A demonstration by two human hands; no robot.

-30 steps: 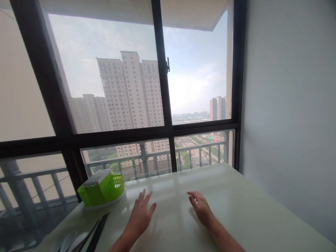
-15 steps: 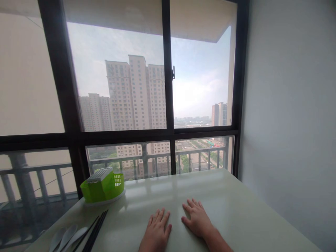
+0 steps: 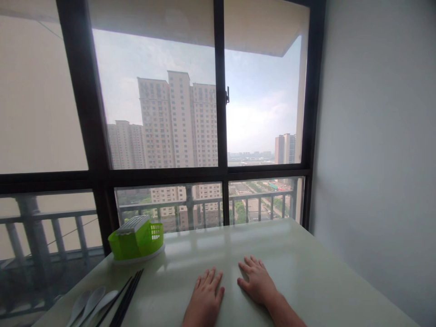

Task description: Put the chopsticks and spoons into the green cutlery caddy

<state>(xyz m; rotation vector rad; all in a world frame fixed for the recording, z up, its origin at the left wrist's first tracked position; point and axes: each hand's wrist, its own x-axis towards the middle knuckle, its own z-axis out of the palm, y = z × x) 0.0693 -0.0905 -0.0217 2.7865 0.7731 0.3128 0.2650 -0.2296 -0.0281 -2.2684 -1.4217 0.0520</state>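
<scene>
My left hand (image 3: 205, 297) lies palm down on the pale table (image 3: 327, 281), fingers stretched out and slightly apart. To its right, my right hand (image 3: 257, 280) rests flat on the same surface, fingers spread and thumb pointing left. Neither hand holds anything. Left of my left hand lie several black chopsticks (image 3: 127, 297), bunched at a slant. Beside them are three spoons (image 3: 91, 302), pale and plastic-looking, cut off by the bottom edge of the view. A green utensil basket (image 3: 136, 243) with a grey ribbed cover and a white base stands at the table's far left corner.
A dark-framed window (image 3: 223, 172) rises directly behind the table, with a railing (image 3: 252, 196) and tall buildings (image 3: 179, 122) outside. A plain wall (image 3: 374, 150) borders the right side. The table's left edge (image 3: 76, 288) runs past the spoons.
The whole view has shifted slightly, so everything sits a little further right. Both hands keep the same flat pose on the table.
</scene>
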